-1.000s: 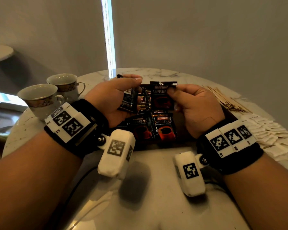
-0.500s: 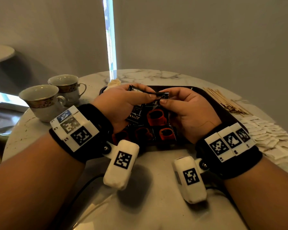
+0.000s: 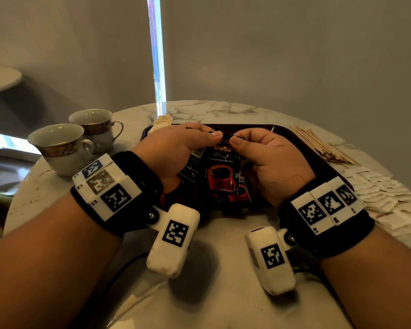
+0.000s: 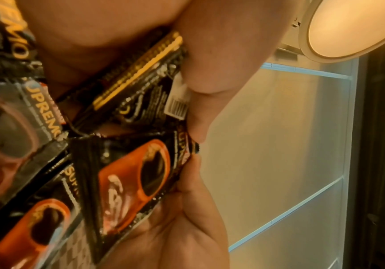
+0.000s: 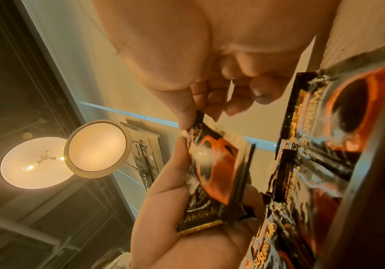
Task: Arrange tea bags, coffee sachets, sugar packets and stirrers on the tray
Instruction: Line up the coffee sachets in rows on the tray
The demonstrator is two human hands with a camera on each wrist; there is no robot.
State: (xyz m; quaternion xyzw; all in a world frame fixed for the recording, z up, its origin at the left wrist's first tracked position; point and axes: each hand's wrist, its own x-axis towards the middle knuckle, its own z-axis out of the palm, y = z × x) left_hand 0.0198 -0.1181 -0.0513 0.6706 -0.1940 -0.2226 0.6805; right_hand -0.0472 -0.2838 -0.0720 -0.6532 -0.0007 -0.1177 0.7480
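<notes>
Both hands meet over the dark tray (image 3: 323, 167). My left hand (image 3: 215, 134) and right hand (image 3: 235, 140) pinch the top edge of one black coffee sachet (image 3: 221, 172) with a red cup printed on it, and it hangs tilted over the tray. The same coffee sachet (image 4: 136, 182) (image 5: 216, 169) shows in both wrist views. Under its curled fingers my left hand (image 4: 196, 112) also grips a second sachet (image 4: 141, 87), back side out with a barcode. Several more sachets (image 3: 241, 195) (image 5: 336, 118) lie on the tray's near part, partly hidden by my hands.
Wooden stirrers (image 3: 323, 148) lie on the marble table right of the tray, with a heap of white sugar packets (image 3: 384, 195) nearer me. A pale tea bag (image 3: 161, 122) sits at the tray's far left corner. Two cups (image 3: 57, 146) (image 3: 93, 124) stand at the left.
The right hand brought the upright sachet down and flatter over the tray. The left thumb has joined it, so both hands now pinch its top edge.
</notes>
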